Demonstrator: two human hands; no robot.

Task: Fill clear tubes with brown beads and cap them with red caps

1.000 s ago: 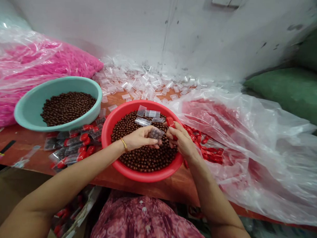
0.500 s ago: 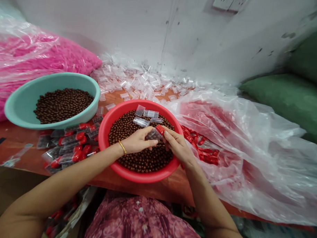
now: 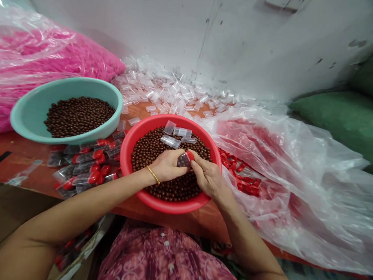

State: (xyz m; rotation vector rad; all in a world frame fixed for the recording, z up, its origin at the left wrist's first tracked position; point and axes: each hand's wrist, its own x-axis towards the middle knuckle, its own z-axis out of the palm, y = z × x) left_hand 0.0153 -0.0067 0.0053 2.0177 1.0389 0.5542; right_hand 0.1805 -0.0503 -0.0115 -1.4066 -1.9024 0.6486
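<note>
Over a red basin (image 3: 125, 154) of small round brown balls (image 3: 149, 149), my left hand (image 3: 169, 164) grips a small clear plastic container (image 3: 183, 159) with brown balls inside. My right hand (image 3: 207, 173) pinches the red cap (image 3: 190, 155) at the container's upper end; its fingertips partly hide the cap. Several clear containers (image 3: 170, 141) without caps lie on the balls near the basin's far side, just beyond my hands.
Capped containers (image 3: 87, 165) are piled left of the red basin. Behind them stands a teal basin (image 3: 24, 122) of brown balls. Clear containers (image 3: 172, 94) lie scattered by the wall. Red caps (image 3: 246, 185) spill from a plastic bag (image 3: 310, 177) at right; a pink-filled bag (image 3: 70, 54) sits back left.
The view has shifted slightly, so the scene sits a little to the right. Both hands stay on the same container and cap, the fingers now closer around them.
</note>
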